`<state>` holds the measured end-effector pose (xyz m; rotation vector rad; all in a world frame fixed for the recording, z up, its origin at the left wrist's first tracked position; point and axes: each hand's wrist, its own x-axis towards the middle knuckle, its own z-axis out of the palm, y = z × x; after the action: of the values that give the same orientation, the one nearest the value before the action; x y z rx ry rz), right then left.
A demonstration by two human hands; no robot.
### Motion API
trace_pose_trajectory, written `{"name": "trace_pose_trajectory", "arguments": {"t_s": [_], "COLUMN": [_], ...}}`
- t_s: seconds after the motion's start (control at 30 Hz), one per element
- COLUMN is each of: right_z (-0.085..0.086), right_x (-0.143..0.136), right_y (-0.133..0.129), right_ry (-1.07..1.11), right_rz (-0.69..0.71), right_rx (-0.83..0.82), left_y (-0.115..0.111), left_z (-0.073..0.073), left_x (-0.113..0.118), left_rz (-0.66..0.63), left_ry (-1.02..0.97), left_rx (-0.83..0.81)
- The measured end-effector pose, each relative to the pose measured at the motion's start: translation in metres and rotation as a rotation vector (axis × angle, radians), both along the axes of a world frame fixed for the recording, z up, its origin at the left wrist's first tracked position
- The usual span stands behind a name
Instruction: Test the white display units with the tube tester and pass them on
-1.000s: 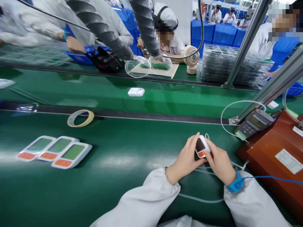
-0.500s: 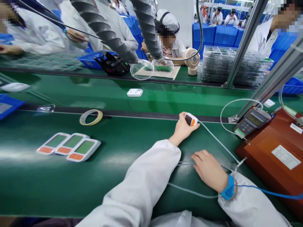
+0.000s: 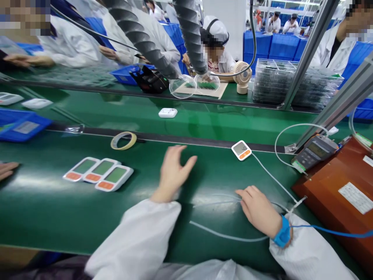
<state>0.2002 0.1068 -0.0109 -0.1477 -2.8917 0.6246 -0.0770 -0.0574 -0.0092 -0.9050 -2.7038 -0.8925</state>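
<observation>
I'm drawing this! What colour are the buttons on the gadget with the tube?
The buttons are orange, best seen in the head view.

Bright, fairly even light covers the green work surface, seemingly from above. Left of and below the tape roll, a broad whitish glare spreads across that surface; fainter sheen shows to the roll's lower right. Soft shadows edge the three display units just below the roll and the left hand to its right. Beyond the roll, the glossy green strip carries dim reflections. Up and left of it, co-workers' sleeves look smeared and stretched, with pixel blocks nearby; well right of it, the small white device looks fairly crisp
</observation>
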Motion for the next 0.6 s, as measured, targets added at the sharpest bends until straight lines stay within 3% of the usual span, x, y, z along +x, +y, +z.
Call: {"name": "trace_pose_trajectory", "arguments": {"t_s": [0.1,0.13,0.23,0.4,0.5,0.6], "right_z": [0.002,0.001,0.000,0.002,0.009,0.015], "right_x": [0.002,0.003,0.004,0.005,0.006,0.009], "right_y": [0.001,0.002,0.006,0.006,0.006,0.007], "right_ry": [0.107,0.147,0.211,0.295,0.398,0.474], "right_rz": [-0.006,-0.013,-0.018,-0.013,-0.063,-0.071], "right_rx": [-0.107,-0.137,-0.207,-0.224,-0.221,-0.219], "left_y": [-0.060,-0.074,-0.092,-0.085,-0.084,-0.081], "left_z": [-0.002,-0.005,-0.014,-0.015,-0.009,-0.005], "left_x": [-0.029,-0.032,-0.020,0.016,0.007,-0.012], "left_rz": [0.428,0.469,0.379,0.225,0.221,0.099], "left_ry": [0.048,-0.010,-0.016,0.096,0.030,-0.090], "left_rx": [-0.256,-0.350,-0.462,-0.344,-0.380,-0.334]}}
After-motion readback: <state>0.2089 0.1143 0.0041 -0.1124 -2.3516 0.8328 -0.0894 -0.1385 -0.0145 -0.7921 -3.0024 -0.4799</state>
